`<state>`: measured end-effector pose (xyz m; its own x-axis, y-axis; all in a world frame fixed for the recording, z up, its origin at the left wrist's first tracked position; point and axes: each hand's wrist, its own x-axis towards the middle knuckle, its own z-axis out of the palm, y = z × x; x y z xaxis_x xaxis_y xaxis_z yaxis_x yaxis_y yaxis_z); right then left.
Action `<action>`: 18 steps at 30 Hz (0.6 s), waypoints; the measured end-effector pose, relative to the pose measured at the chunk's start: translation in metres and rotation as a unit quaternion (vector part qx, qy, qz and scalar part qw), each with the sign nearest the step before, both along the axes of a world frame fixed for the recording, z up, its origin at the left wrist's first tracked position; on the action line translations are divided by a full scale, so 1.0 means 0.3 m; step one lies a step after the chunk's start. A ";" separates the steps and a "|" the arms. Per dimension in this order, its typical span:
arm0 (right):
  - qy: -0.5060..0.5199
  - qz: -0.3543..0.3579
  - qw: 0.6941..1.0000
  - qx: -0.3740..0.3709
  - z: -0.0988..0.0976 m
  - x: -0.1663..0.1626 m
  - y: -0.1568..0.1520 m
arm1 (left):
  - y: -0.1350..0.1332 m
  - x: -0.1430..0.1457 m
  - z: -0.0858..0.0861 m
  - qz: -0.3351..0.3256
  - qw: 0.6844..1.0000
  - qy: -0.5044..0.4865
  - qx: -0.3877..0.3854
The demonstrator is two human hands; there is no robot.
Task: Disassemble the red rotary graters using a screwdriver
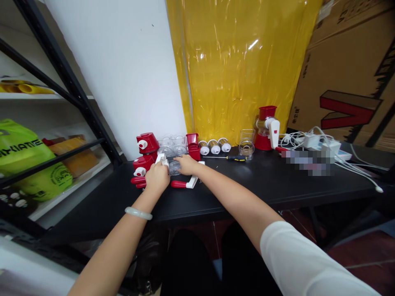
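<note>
My left hand (157, 177) is closed round a white plastic part (161, 158), whose upper end shows above the fingers. Beside it, my right hand (187, 165) has its fingers curled at a clear plastic part (175, 167), which is partly covered. Left of my hands stand red grater bodies (146, 144) with white fittings. Red crank grips (138, 181) lie below those, partly behind my left hand. A crank handle (185, 183) with a white arm and red grip rests just below my right hand. A red hopper (193, 146) stands behind it.
Several clear parts (166, 144) and metal drum blades (213, 146) line the back of the black table (240, 185). Farther right are a screwdriver (236, 158), an assembled red grater (264, 131) and tangled white cables (311, 142). A shelf rack (55, 61) borders the left.
</note>
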<state>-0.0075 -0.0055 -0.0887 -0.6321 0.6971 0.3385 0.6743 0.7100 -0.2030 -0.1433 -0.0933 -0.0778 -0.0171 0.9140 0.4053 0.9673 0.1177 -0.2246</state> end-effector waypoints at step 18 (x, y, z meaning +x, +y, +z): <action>0.009 0.024 0.999 -0.048 -0.015 -0.005 0.095 | 0.057 -0.010 -0.013 0.039 0.998 -0.035 -0.039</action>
